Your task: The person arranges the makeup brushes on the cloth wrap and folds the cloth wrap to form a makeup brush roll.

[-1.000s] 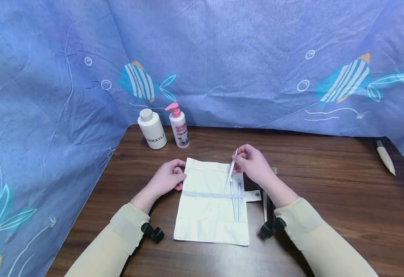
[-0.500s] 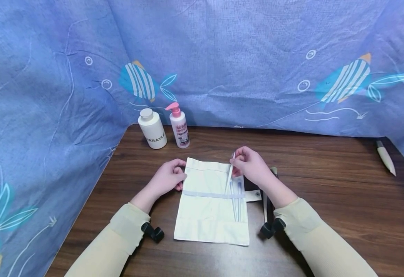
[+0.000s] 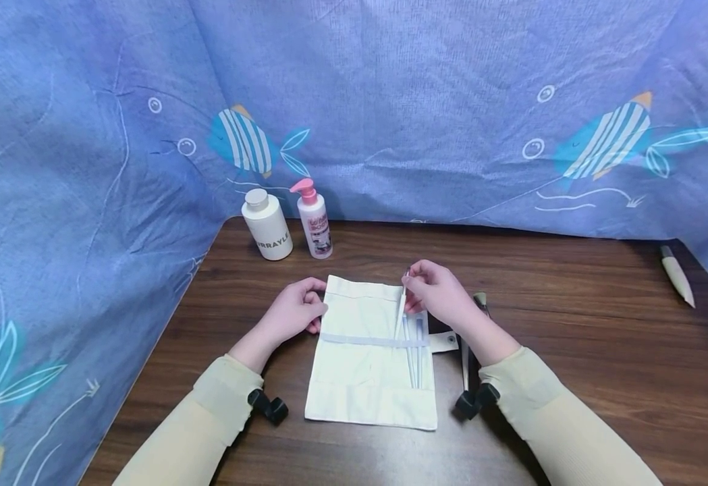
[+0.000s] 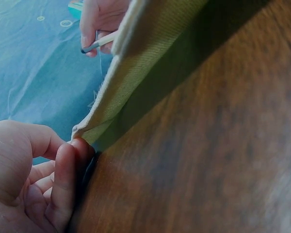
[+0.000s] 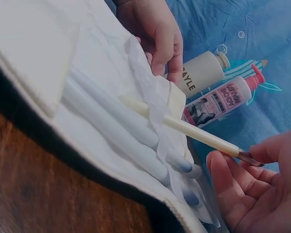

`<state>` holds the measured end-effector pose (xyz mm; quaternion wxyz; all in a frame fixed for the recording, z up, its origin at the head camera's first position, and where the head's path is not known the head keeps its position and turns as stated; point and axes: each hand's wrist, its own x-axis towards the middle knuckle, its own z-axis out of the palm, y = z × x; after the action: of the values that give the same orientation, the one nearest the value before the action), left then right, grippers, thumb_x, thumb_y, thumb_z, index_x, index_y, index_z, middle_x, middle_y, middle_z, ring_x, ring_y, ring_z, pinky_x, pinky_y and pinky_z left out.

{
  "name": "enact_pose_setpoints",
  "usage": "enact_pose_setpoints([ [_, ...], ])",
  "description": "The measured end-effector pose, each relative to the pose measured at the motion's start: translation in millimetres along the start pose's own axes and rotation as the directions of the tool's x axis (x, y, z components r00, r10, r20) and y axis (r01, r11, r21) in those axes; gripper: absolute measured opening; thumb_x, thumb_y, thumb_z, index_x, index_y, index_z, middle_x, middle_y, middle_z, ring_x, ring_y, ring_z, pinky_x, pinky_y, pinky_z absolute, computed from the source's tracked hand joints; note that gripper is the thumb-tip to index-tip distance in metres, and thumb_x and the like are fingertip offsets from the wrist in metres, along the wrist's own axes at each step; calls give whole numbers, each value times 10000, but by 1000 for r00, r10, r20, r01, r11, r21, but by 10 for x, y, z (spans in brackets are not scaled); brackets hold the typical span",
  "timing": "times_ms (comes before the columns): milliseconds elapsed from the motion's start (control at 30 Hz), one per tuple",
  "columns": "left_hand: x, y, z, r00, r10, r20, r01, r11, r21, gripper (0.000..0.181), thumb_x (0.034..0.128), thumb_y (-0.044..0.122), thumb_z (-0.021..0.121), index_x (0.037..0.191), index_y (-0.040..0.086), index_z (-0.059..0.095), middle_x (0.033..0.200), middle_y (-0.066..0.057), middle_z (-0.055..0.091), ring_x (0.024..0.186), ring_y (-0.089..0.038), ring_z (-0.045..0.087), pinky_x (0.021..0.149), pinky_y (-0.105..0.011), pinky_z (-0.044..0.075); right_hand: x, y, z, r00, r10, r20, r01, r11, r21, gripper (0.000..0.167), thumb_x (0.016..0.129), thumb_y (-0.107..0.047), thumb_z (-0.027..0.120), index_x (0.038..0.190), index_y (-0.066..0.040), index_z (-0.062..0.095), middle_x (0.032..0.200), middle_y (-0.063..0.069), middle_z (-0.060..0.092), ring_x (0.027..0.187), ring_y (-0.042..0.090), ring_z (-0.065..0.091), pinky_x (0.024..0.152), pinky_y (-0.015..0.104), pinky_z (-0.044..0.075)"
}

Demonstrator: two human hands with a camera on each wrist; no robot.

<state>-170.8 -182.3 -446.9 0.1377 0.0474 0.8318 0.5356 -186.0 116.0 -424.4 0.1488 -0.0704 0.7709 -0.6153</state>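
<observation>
A white cloth pouch (image 3: 354, 368) lies unfolded on the table, a grey band across its middle. The left hand (image 3: 295, 310) pinches the pouch's upper left edge; the left wrist view shows thumb and finger on the cloth edge (image 4: 104, 92). The right hand (image 3: 441, 293) pinches a thin pale-handled brush (image 3: 400, 314) near its dark end. In the right wrist view this brush (image 5: 203, 135) passes under the band (image 5: 156, 114), its pale tip showing beyond. Beside it, two brushes (image 5: 121, 141) with bluish ends sit under the band.
Behind the pouch stand a white bottle (image 3: 268, 229) and a pink pump bottle (image 3: 316, 229). Right of the pouch, its snap strap (image 3: 443, 342) sticks out, and brushes (image 3: 465, 364) lie partly under the right forearm. A pale, dark-ended object (image 3: 677, 278) lies at the far right.
The right hand has moved slightly down and left with the brush, whose lower end has slid to the band. The left hand has stayed in place.
</observation>
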Motion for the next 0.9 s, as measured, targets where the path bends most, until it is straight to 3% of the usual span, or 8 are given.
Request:
enact_pose_setpoints([
  [167,-4,-1,-3,1000,-4,4,4,1000,1,418,920,4,602,1337,0,572,709,-78,632,517,-165,619,526,-287,570,-20,-4,26,1000,-1,26,2,998,-61,212,1042,-156,559,1112,44,553,761,116,636,631,211,671,593,333,614],
  [367,-8,9,-1,1000,-4,3,4,1000,0,413,922,3,600,1335,3,577,712,-76,633,518,-160,617,533,-287,570,-50,10,37,999,1,40,7,979,-205,192,1027,-217,591,1047,-27,598,718,67,620,551,184,545,464,287,464],
  [600,1,11,-3,1000,-6,4,6,1000,-4,415,924,8,608,1338,10,575,717,-77,634,523,-168,621,539,-290,572,-60,8,59,998,37,51,-22,961,-275,155,1004,-205,615,1011,-50,621,653,32,589,490,152,496,435,271,423],
  [900,2,7,-3,1000,-7,5,7,1000,-9,422,920,12,607,1341,13,574,719,-75,635,525,-170,625,540,-296,578,-110,-51,75,996,36,85,3,910,-414,226,952,-185,623,759,-107,537,567,-58,398,483,105,400,480,245,328],
])
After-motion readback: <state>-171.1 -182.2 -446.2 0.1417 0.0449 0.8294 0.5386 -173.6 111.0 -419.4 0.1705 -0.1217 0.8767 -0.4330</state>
